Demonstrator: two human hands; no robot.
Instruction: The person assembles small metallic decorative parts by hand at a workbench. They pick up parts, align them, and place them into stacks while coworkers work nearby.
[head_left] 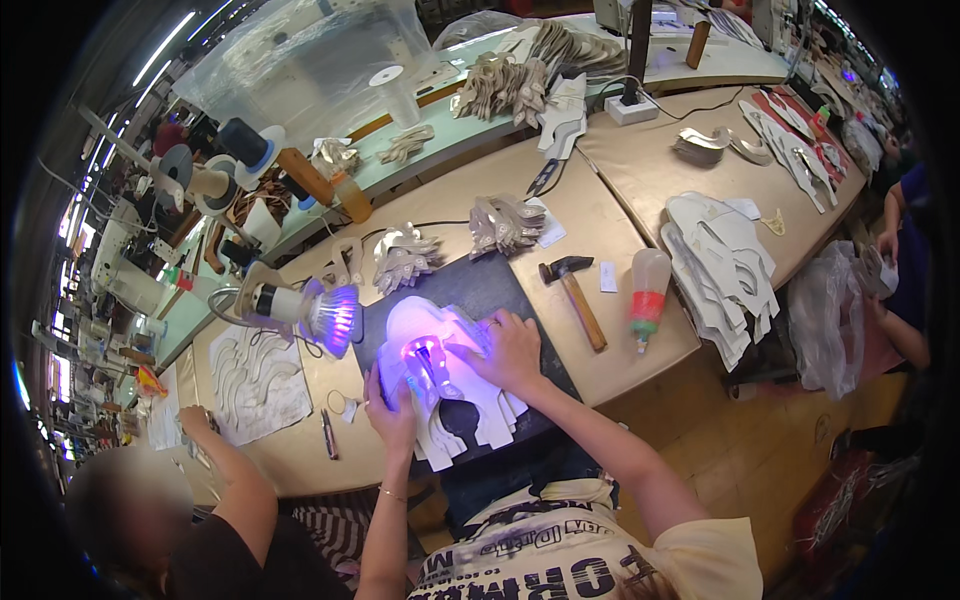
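Note:
A stack of white shoe upper pieces (432,318) lies on a black mat (480,284) in front of me, lit violet. My left hand (392,412) grips the stack's left edge, fingers along the side and thumb on top. From the right, my right hand (508,352) holds the top piece, its thumb reaching toward the cut-out in the middle and its other fingers bent at the edge. A lamp with a ribbed, violet-glowing head (330,316) points at the pieces from the left. What lies under my fingers is hidden.
Right of the mat are a hammer (580,305), a bottle with a red band (648,292) and more white pieces (722,262). Bundles of beige pieces (505,224) sit beyond the mat. A co-worker's arm (240,478) is at left; another person's hands (882,280) are far right.

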